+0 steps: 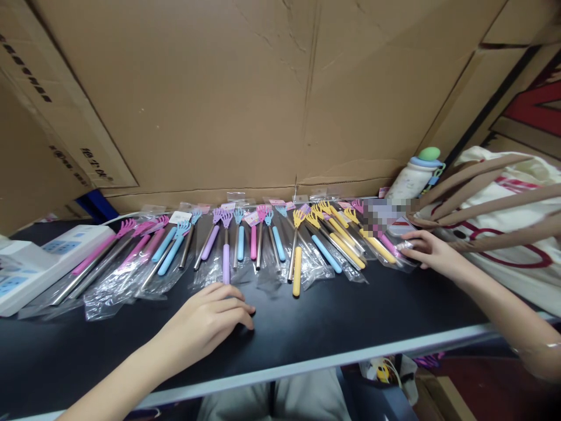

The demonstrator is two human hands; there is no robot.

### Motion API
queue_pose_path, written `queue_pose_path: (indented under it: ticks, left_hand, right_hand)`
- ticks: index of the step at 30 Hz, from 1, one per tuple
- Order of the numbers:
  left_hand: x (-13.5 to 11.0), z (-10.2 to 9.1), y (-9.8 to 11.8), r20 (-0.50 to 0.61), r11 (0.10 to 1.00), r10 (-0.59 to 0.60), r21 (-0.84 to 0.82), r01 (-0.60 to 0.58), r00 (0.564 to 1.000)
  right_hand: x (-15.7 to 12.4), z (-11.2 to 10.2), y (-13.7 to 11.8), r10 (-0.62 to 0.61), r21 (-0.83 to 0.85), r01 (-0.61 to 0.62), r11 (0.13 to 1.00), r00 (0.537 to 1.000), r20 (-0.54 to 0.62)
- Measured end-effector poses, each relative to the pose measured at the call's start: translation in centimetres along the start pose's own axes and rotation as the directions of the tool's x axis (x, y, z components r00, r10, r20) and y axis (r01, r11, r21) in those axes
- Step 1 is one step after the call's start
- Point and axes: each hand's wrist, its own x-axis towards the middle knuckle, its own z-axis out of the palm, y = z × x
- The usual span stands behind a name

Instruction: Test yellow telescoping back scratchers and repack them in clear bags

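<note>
Back scratchers with claw-shaped heads, metal shafts and coloured handles lie in a row on the black table, many in clear plastic sleeves. At the right end of the row, my right hand has its fingers closed at the handle end of a bagged purple back scratcher. My left hand rests low over the table with loosely bent fingers, apparently holding nothing. Just beyond its fingers is a light purple back scratcher. A yellow back scratcher lies in the middle, nearer the front than its neighbours.
A cardboard wall rises behind the table. White power strips sit at the left. At the right stand a white bottle with a green top and a cloth bag with brown handles. A blurred patch covers part of the right-end items.
</note>
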Motion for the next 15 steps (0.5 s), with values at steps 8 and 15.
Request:
queue_pose_path:
  ticks: [8, 15]
  left_hand:
    - [-0.1, 0.0, -0.1, 0.018, 0.996, 0.022, 0.091, -0.024, 1.0]
    - [0.0, -0.1, -0.2, 0.019, 0.994, 0.027, 0.105, -0.029, 0.999]
  right_hand:
    - [-0.9, -1.2, -0.3, -0.084, -0.256, 0.103, 0.961, 0.993, 0.085]
    - [-2.6, -1.6, -2.2, -0.281, -0.53, 0.242, 0.813, 0.96, 0.006]
